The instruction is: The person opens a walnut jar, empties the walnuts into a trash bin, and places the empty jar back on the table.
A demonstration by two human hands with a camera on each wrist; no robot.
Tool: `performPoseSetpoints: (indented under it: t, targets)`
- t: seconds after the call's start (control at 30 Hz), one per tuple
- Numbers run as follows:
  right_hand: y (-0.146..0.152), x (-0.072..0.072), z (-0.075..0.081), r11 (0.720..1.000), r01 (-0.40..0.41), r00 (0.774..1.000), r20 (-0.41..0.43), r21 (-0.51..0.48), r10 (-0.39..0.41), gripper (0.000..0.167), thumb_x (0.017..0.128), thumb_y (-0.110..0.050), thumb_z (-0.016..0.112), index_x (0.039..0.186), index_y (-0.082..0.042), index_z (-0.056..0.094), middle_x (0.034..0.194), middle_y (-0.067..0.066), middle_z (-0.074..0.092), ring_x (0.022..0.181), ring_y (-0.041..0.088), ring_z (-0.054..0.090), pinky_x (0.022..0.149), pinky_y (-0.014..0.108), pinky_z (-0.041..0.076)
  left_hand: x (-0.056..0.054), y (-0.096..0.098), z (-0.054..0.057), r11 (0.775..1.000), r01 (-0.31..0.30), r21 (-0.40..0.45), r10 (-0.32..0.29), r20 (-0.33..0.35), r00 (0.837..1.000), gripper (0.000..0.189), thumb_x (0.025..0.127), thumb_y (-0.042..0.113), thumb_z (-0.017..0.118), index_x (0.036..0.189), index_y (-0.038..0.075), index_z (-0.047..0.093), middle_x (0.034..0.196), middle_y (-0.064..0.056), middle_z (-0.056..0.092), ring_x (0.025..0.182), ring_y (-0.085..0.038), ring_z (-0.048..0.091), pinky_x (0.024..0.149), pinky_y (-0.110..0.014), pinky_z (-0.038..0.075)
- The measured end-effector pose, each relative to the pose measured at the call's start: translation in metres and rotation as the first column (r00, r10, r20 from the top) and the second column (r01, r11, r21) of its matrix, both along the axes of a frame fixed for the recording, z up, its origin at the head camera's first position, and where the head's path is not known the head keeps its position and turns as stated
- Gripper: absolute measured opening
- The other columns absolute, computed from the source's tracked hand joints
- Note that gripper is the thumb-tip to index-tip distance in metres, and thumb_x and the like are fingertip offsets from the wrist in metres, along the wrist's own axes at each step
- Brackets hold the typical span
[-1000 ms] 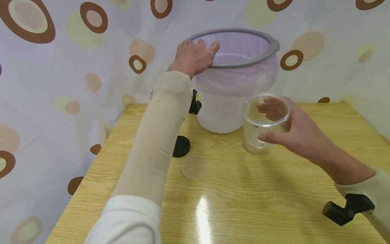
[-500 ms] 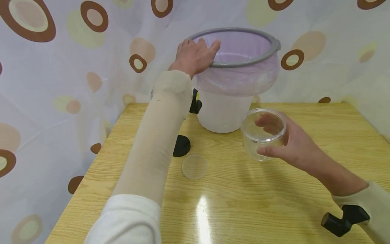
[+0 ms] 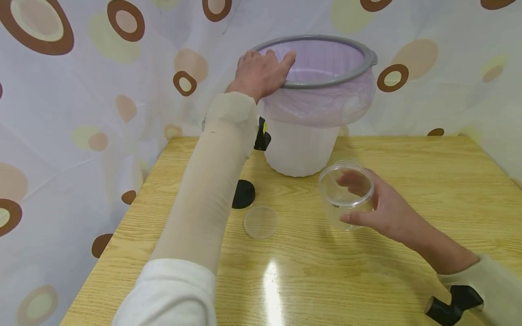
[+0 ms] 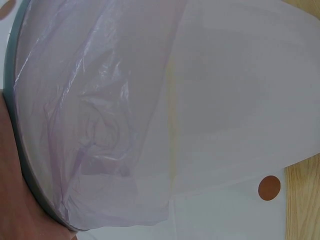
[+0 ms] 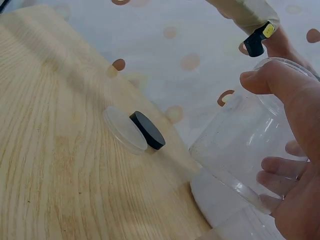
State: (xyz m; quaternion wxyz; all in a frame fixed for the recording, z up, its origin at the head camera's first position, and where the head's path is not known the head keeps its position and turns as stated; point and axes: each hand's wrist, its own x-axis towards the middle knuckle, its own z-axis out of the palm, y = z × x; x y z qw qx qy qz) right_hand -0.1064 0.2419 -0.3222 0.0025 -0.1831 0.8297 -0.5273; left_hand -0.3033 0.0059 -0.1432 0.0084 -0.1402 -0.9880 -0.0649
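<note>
My left hand (image 3: 263, 74) rests on the grey rim of a white trash bin (image 3: 299, 149) lined with a thin purple bag (image 3: 326, 106), its thumb extended over the opening. In the left wrist view, part of that hand lies against the outside of the rim (image 4: 15, 120). A clear plastic jar (image 3: 344, 199), lidless, is in my right hand (image 3: 385, 210), gripped from its right side with the thumb in front and fingers behind. Through its wall the fingers (image 5: 282, 175) show in the right wrist view. The jar's open mouth faces up, slightly tilted.
Left of the jar, a translucent round lid (image 3: 261, 222) lies on the wooden table (image 3: 326, 280). Just behind it is a black round lid (image 3: 244, 194), partly covered by my left sleeve. A patterned sheet (image 3: 134, 90) hangs behind and beside the table.
My right hand has brought the jar down and towards me, away from the bin and slightly left. My left hand has stayed on the bin's rim.
</note>
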Motion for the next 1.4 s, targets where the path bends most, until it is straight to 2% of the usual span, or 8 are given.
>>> performPoseSetpoints:
  t: [0.13, 0.23, 0.33, 0.43, 0.6, 1.07, 1.2, 1.4]
  targets:
    - [-0.001, 0.001, -0.01, 1.0, -0.008, 1.0, 0.025, -0.003, 0.008, 0.074, 0.082, -0.006, 0.08, 0.144, -0.016, 0.042, 0.135, -0.003, 0.053, 0.13, 0.003, 0.048, 0.088, 0.015, 0.049, 0.0, 0.0, 0.0, 1.0, -0.001, -0.004, 0.001, -0.003, 1.0, 0.081, 0.099, 0.062, 0.0, 0.159, 0.012, 0.021, 0.166, -0.006, 0.019, 0.153, -0.028, 0.015, 0.125, -0.041, 0.01]
    - [-0.002, 0.002, -0.017, 1.0, -0.011, 0.999, 0.04, 0.006, 0.01, 0.074, 0.082, -0.008, 0.08, 0.145, -0.014, 0.04, 0.136, -0.002, 0.052, 0.134, 0.014, 0.048, 0.09, 0.014, 0.047, 0.001, 0.0, 0.0, 1.0, 0.0, -0.003, 0.0, -0.003, 1.0, 0.081, 0.099, 0.062, 0.0, 0.159, 0.012, 0.022, 0.166, -0.007, 0.019, 0.153, -0.028, 0.015, 0.125, -0.04, 0.011]
    - [-0.003, 0.002, -0.023, 1.0, -0.003, 0.998, 0.057, 0.019, 0.002, 0.074, 0.083, -0.011, 0.08, 0.144, -0.016, 0.04, 0.136, 0.0, 0.052, 0.136, 0.027, 0.046, 0.093, 0.012, 0.043, 0.001, 0.0, 0.0, 1.0, 0.001, 0.002, -0.001, -0.004, 1.0, 0.081, 0.099, 0.062, 0.0, 0.159, 0.013, 0.023, 0.166, -0.007, 0.019, 0.153, -0.028, 0.016, 0.125, -0.04, 0.01]
    - [-0.002, 0.002, -0.03, 0.999, 0.0, 0.998, 0.069, 0.041, -0.003, 0.074, 0.083, -0.015, 0.081, 0.144, -0.018, 0.04, 0.138, 0.006, 0.052, 0.135, 0.033, 0.045, 0.094, 0.012, 0.041, 0.002, 0.0, 0.0, 1.0, 0.001, 0.003, -0.001, -0.004, 1.0, 0.08, 0.099, 0.062, 0.0, 0.159, 0.013, 0.022, 0.166, -0.007, 0.019, 0.153, -0.028, 0.015, 0.126, -0.04, 0.01]
    - [0.0, -0.001, -0.042, 0.998, 0.017, 0.996, 0.083, 0.067, -0.022, 0.076, 0.083, -0.019, 0.082, 0.145, -0.019, 0.039, 0.14, 0.013, 0.051, 0.134, 0.033, 0.045, 0.093, 0.013, 0.042, 0.002, -0.001, 0.0, 1.0, -0.003, 0.001, 0.003, -0.001, 1.0, 0.08, 0.099, 0.062, 0.0, 0.159, 0.012, 0.021, 0.166, -0.007, 0.018, 0.153, -0.028, 0.015, 0.126, -0.04, 0.009]
    - [0.0, -0.005, -0.067, 0.999, 0.043, 0.996, 0.079, 0.026, -0.045, 0.078, 0.084, -0.017, 0.08, 0.147, -0.01, 0.035, 0.14, 0.015, 0.051, 0.135, 0.035, 0.044, 0.095, 0.008, 0.036, 0.003, 0.002, 0.0, 1.0, 0.008, 0.006, -0.008, 0.004, 1.0, 0.08, 0.099, 0.062, -0.001, 0.159, 0.012, 0.021, 0.166, -0.007, 0.019, 0.153, -0.028, 0.014, 0.125, -0.04, 0.009]
    - [0.001, -0.007, -0.074, 0.999, 0.039, 0.997, 0.066, -0.003, -0.038, 0.079, 0.084, -0.014, 0.08, 0.148, -0.012, 0.034, 0.143, 0.016, 0.05, 0.136, 0.03, 0.044, 0.098, 0.009, 0.036, 0.003, 0.001, 0.0, 1.0, 0.012, 0.003, -0.012, 0.002, 1.0, 0.08, 0.099, 0.062, -0.001, 0.159, 0.012, 0.02, 0.166, -0.007, 0.019, 0.153, -0.028, 0.015, 0.125, -0.04, 0.009]
    - [0.002, -0.009, -0.084, 0.999, 0.019, 0.999, 0.04, -0.046, -0.017, 0.082, 0.082, -0.011, 0.081, 0.149, -0.015, 0.034, 0.147, 0.021, 0.048, 0.132, 0.0, 0.045, 0.1, 0.008, 0.034, 0.002, 0.0, 0.0, 1.0, 0.012, 0.007, -0.012, 0.006, 1.0, 0.079, 0.099, 0.062, 0.0, 0.16, 0.014, 0.018, 0.166, -0.006, 0.017, 0.154, -0.028, 0.013, 0.126, -0.04, 0.008]
